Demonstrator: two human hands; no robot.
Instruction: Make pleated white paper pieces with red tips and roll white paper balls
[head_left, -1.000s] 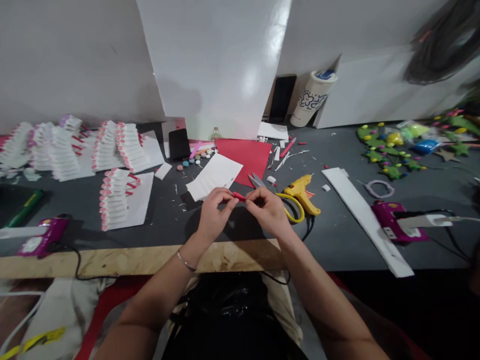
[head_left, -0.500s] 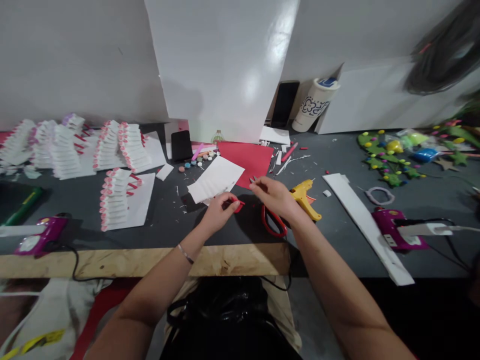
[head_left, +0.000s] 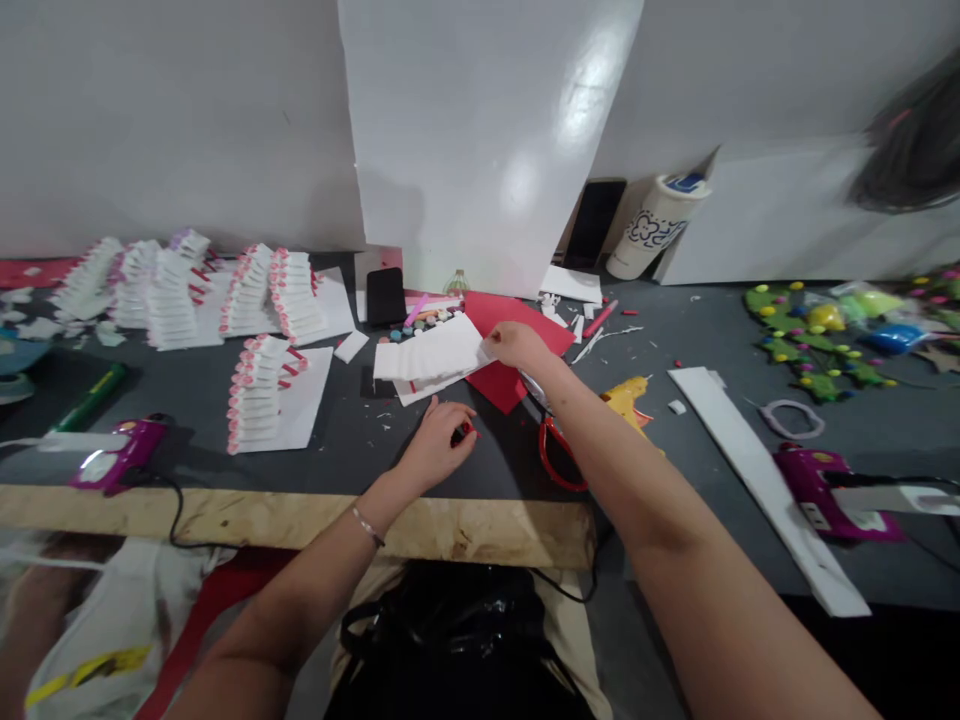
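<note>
My right hand [head_left: 517, 347] pinches the right edge of a white sheet [head_left: 427, 355] near the middle of the table. The sheet is partly raised, and another white layer with a small red mark shows beneath it. Red paper [head_left: 504, 392] lies under and to the right of it. Closer to the table's front edge, my left hand [head_left: 441, 440] is curled, its fingertips holding a small red piece [head_left: 466, 429]. Scissors with red handles [head_left: 555, 465] rest below my right forearm, which partly hides them. A yellow glue gun [head_left: 624, 400] lies just right of that forearm.
Stacks of white pieces with pink round ends [head_left: 251, 395] stand at left. A long white strip [head_left: 739, 450] and a purple power socket [head_left: 814, 480] are at right. A cup [head_left: 649, 230], a phone [head_left: 596, 220] and a black rectangular object [head_left: 385, 297] stand or lie toward the back.
My right hand has moved up and left from the scissors to the white sheet, taking its edge and lifting it. The scissors now lie on the table. My left hand has moved down slightly.
</note>
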